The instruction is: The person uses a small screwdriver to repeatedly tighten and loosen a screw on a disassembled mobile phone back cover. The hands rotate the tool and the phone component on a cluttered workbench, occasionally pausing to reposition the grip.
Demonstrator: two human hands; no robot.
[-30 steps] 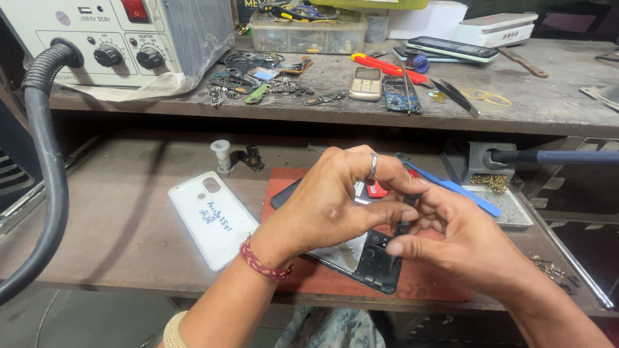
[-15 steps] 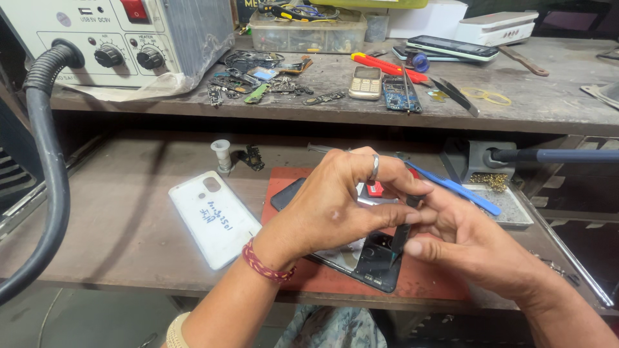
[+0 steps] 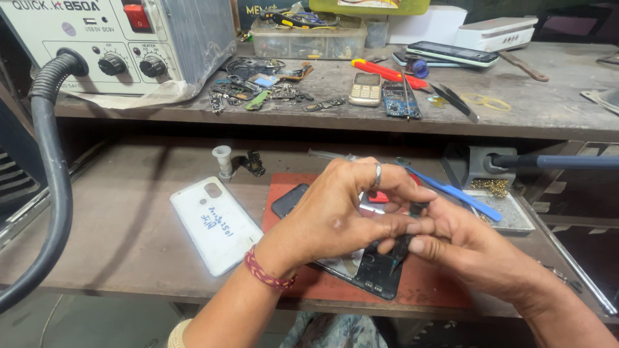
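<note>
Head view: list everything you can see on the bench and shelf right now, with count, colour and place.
Opened phone: one, black, on the red mat under both hands.
Red mat: one, on the lower bench.
Phone back cover: one, white, left of the mat.
Blue pry tool: one, right of the hands.
Hot air station: one, grey, upper shelf left, black hose hanging down.
Keypad phone: one, beige, upper shelf.
Circuit board: one, blue, beside the keypad phone.
Red screwdriver: one, upper shelf.
Left hand: over the phone, ring and red wrist thread.
Right hand: pinching a thin dark tool.
</note>
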